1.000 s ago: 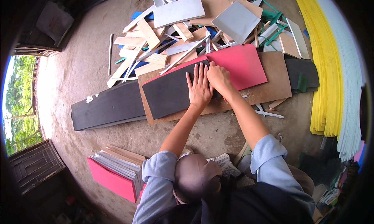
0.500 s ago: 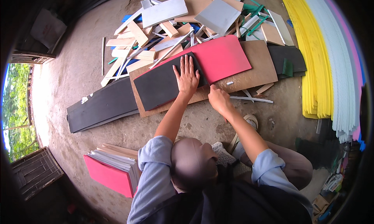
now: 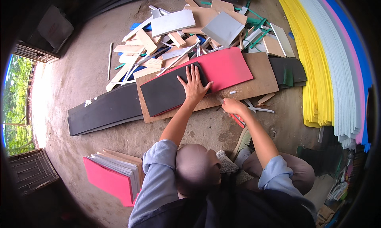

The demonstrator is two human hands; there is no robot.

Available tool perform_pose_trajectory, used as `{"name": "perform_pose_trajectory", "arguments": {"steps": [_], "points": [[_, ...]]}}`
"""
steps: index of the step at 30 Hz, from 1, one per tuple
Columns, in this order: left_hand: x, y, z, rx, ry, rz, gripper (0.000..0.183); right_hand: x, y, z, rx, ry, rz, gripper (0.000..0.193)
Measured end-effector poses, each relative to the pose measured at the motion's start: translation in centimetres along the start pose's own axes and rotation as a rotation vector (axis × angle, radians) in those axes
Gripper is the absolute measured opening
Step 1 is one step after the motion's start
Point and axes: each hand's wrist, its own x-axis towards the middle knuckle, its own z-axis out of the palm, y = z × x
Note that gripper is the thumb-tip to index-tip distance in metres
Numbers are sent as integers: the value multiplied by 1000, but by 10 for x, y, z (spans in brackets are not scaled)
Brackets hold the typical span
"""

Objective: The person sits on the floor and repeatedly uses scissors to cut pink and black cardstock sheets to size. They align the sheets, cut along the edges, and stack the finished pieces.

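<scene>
While kneeling on the floor | left hand (image 3: 194, 85) fingers spread flat, pinning black foam sheet (image 3: 168, 94) | right hand (image 3: 232, 106) at 4 o'clock, fingers pinching a red-handled cutter (image 3: 237, 119).

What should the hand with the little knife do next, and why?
Probably bring the knife up to the black sheet beside the flat left hand. The right hand grips the knife just off the brown board, while the left pins the black sheet on the red one.
</scene>
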Motion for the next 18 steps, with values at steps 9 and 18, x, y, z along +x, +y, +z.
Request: {"name": "perform_pose_trajectory", "arguments": {"steps": [9,18], "points": [[-30,-55,-22,134,27,-118,71,61,-55,-12,93,567,-76,27],[-58,-157,-54,338,94,-464,60,112,-66,-5,31,645,-161,20]]}}
